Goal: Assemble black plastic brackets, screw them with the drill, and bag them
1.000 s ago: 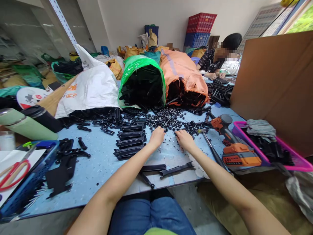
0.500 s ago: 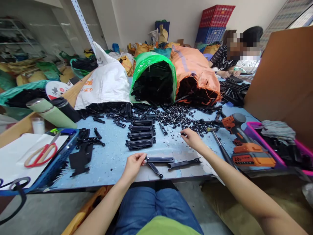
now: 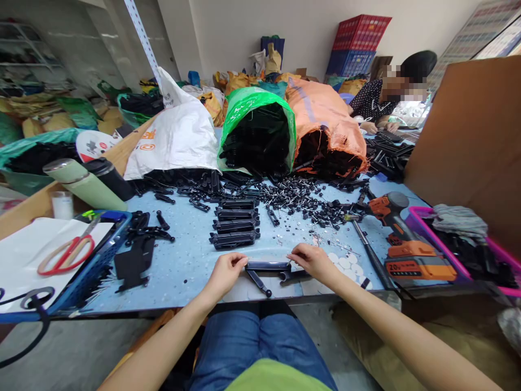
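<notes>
My left hand (image 3: pixel 226 276) pinches the left end of a long black plastic arm (image 3: pixel 268 266) lying near the table's front edge. A shorter black arm with a round end (image 3: pixel 259 283) angles down from that same left end. My right hand (image 3: pixel 312 263) is closed at the long arm's right end, fingertips pinching a small shiny pin-like piece (image 3: pixel 289 260), mostly hidden. Under the right hand lies a black part with a forked end (image 3: pixel 291 276), partly covered. Behind my hands sit several stacked black arm assemblies (image 3: pixel 235 225).
Small black knobs and metal pins (image 3: pixel 299 195) are heaped behind. Green (image 3: pixel 256 98), orange (image 3: pixel 325 114) and white (image 3: pixel 175 141) sacks stand further back. A cordless drill (image 3: pixel 411 244) and hammer (image 3: pixel 372 252) lie right; scissors (image 3: pixel 67 255) left. A co-worker (image 3: pixel 376 103) sits across the table.
My right hand has come from beside the small-parts heap, left and toward me, to the long arm's right end. White discs it covered now show. My left hand keeps its pinch.
</notes>
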`<state>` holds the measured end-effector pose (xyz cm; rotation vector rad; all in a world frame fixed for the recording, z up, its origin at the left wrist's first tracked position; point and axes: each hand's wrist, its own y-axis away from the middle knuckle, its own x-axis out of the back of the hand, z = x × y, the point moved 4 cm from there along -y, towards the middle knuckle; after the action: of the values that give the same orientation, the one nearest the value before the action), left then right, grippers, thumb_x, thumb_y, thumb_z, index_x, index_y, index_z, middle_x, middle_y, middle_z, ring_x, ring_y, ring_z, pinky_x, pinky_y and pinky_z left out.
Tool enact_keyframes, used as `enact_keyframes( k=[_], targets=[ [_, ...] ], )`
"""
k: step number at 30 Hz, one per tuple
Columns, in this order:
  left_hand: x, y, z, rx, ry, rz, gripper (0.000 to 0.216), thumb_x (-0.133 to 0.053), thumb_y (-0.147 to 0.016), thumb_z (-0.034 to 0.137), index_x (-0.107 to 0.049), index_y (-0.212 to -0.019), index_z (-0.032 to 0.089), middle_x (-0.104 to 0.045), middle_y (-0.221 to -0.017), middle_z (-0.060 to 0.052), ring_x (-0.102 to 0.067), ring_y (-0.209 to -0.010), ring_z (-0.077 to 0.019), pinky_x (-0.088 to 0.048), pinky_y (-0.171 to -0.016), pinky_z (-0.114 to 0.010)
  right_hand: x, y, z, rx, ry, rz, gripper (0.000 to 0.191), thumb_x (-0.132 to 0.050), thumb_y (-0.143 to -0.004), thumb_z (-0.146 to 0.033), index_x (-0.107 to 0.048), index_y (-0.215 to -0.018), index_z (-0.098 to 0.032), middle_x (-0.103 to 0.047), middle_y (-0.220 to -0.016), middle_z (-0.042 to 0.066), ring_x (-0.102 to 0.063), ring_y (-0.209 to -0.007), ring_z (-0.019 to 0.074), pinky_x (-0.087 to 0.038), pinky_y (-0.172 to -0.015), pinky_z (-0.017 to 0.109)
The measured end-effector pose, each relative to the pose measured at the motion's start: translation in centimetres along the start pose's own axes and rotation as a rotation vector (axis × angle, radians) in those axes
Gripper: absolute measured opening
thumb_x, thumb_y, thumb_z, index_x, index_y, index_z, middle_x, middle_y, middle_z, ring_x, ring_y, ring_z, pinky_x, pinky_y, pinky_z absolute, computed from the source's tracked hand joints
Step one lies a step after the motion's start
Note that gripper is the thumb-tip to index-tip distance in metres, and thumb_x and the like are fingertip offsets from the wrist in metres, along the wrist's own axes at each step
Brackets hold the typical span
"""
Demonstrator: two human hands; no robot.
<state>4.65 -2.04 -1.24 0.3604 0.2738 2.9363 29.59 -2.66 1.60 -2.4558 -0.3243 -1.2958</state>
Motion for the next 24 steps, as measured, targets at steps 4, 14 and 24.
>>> enact_keyframes(
  k=[4,14,24],
  targets=[
    [0.0,-0.1,0.1,0.023,-0.005,0.016,0.035,-0.06,-0.07,0.047,-0.064,-0.075,0.013,-0.058,-0.063,-0.002,-0.048,-0.055,-0.0125,-0.036,-0.053,-0.023,-0.5,0.4,-0.4,0.092,0.102,-0.048,0.03,-0.038,-0.093,-0.038,-0.055,-0.079,-0.018,-0.06,-0.074,0.003,-0.056,-0.067,0.0127,-0.04,-0.061,0.022],
    [0.4,-0.7,0.7,-0.02,-0.15,-0.076,0.038,-0.057,-0.073,0.044,-0.064,-0.093,0.013,-0.061,-0.077,-0.004,-0.05,-0.062,-0.0132,-0.04,-0.059,-0.025,-1.5,1.5,-1.4,0.28,0.164,-0.059,0.025,-0.036,-0.094,-0.03,-0.058,-0.098,-0.018,-0.061,-0.09,0.007,-0.058,-0.08,0.0134,-0.044,-0.069,0.023],
    [-4.9,3.6,4.4,-0.677,-0.7,0.046,0.031,-0.047,-0.084,0.029,-0.056,-0.112,0.018,-0.057,-0.113,-0.011,-0.047,-0.108,-0.0257,-0.034,-0.092,-0.042,-2.8,4.9,2.2,0.289,0.145,-0.1,0.05,-0.051,-0.087,-0.041,-0.041,-0.132,-0.021,-0.063,-0.099,0.01,-0.057,-0.09,0.0195,-0.046,-0.078,0.035]
  ],
)
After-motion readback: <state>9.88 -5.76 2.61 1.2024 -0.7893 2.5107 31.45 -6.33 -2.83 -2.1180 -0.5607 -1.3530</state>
